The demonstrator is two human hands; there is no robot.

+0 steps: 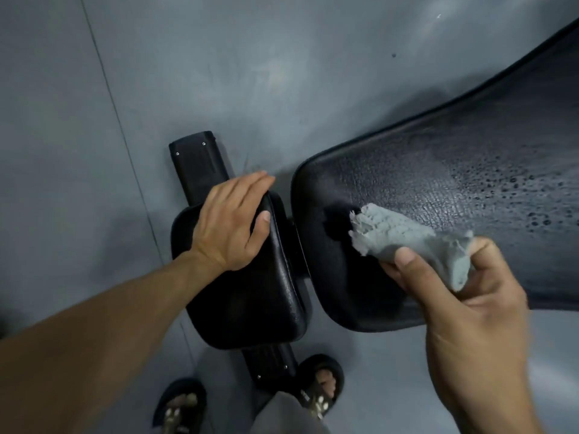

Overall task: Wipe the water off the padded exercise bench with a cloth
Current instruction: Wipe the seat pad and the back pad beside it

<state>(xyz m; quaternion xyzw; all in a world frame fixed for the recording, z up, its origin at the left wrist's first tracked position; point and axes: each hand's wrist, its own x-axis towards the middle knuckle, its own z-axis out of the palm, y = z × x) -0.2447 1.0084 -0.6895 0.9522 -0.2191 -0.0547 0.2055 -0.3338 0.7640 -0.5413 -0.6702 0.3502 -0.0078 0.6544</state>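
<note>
The person stands over a black padded exercise bench (438, 170) that runs from the middle of the view up to the right, its grained cover beaded with water droplets (513, 189) across the far right part, while the near end looks dull and drier. The right hand (463, 296) pinches a bunched grey cloth (407, 239) between thumb and curled fingers, its frayed end lying on or just above the pad near the bench's lower left end; I cannot tell whether it truly touches. The left hand (232, 220) lies flat with fingers straight and relaxed on the upper edge of a smaller black seat pad (250, 292), which sits just beside the long pad with a narrow gap between them. A black frame bar (197, 164) sticks out beyond the small pad toward the top, and another piece of it shows below, between the person's feet. Those feet wear dark sandals (319, 389) with pale buckles, planted on a grey floor (94, 120) that has a thin seam running down its left side. A grey trouser leg (282, 415) shows at the bottom edge.
</note>
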